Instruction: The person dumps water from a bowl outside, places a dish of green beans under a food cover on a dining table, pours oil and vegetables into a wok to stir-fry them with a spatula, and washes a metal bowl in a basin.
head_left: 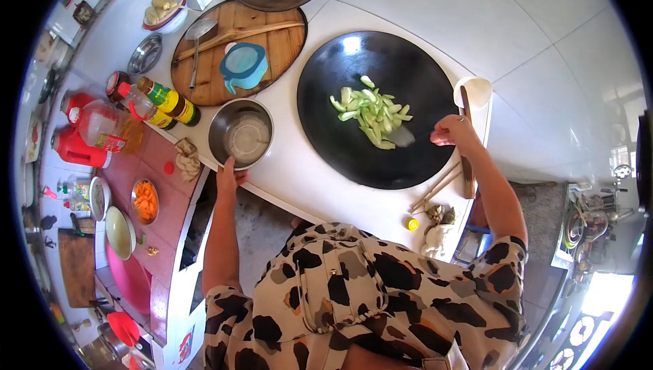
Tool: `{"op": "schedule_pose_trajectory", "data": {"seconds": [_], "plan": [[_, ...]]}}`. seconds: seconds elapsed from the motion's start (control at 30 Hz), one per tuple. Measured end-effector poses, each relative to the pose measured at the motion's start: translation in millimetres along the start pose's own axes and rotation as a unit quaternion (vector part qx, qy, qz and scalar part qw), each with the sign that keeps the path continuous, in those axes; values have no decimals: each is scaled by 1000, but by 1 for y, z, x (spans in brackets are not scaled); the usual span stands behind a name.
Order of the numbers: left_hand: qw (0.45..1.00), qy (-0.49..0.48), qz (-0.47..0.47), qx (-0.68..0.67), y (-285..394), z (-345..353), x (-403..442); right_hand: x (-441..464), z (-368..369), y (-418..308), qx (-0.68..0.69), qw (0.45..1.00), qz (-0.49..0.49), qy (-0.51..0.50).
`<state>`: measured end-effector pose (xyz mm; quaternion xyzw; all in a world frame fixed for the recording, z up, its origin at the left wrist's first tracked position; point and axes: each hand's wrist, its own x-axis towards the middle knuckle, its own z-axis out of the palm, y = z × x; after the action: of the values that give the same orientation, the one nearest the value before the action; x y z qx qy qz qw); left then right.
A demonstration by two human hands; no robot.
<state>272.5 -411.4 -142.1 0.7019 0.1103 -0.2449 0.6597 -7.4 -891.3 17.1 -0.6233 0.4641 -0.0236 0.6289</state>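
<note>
Pieces of pale green sliced vegetable [373, 113] lie in a black wok [326, 71], with a pale greyish patch beside them that I cannot make out. My right hand [452, 132] is over the wok's right edge, its fingers bent together; whatever they may hold is hidden. At the left, a metal bowl [221, 128] stands on the white counter, with cloudy liquid and some utensil or glint inside. My left hand [231, 174] grips its near rim. Just beyond the right wrist runs a long wooden piece [466, 173], next to a white bowl [474, 92].
A round wooden board [279, 50] bears a blue container [243, 64] and a skimmer [197, 54]. Bottles [166, 101] stand left of the metal bowl. Chopsticks [435, 188] and a yellow cap [411, 224] lie near the counter edge. Orange pieces fill a bowl [145, 219] on the tiled ledge.
</note>
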Motion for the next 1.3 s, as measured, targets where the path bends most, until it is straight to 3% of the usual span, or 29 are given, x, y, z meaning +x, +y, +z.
{"op": "schedule_pose_trajectory", "data": {"seconds": [0.07,0.17,0.3,0.53,0.63,0.77,0.8,0.93,1.1,1.27,1.3], "plan": [[1000,-7,-8,-7,1,0,1,-1,-7,-5,-80,995,57,-1],[1000,-19,-6,-14,-5,-4,5,31,3,18,-54,997,52,-28],[1000,4,12,-4,5,4,-8,83,66,43,56,996,-20,62],[1000,1,12,-12,-4,1,-1,81,62,-29,-33,989,-145,16],[1000,12,13,-6,-2,2,-1,90,70,-24,6,980,-200,10],[1000,18,2,-20,-1,3,-1,117,81,31,85,975,-202,19],[1000,18,3,-17,-1,3,-1,122,79,52,95,983,-158,27],[1000,16,-4,-14,-4,1,2,108,57,74,71,984,-152,53],[1000,5,1,-7,1,3,-2,55,-20,-1,-184,977,-87,61],[1000,-1,3,-9,1,2,-4,52,-38,-39,-275,959,27,57],[1000,0,4,-10,3,3,-5,58,-32,-32,-237,969,11,66]]}}
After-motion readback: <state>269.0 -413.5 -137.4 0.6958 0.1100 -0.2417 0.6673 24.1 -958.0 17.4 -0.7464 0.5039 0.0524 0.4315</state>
